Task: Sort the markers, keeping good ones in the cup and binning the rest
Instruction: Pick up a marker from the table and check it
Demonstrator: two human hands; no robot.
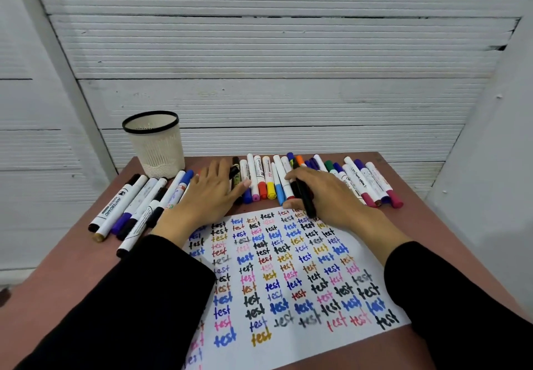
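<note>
Markers [268, 179] in a row along the table's [432, 225] far edge; more lie fanned at left by the cup [155, 141].
Right hand [323, 196] grips a black marker [304, 196], its lower end at the top edge of the paper [288, 277], which is covered in coloured "test" words. Left hand [206, 196] lies flat, fingers straight, over the markers just left of the row. Cup stands upright at the table's back left.
</note>
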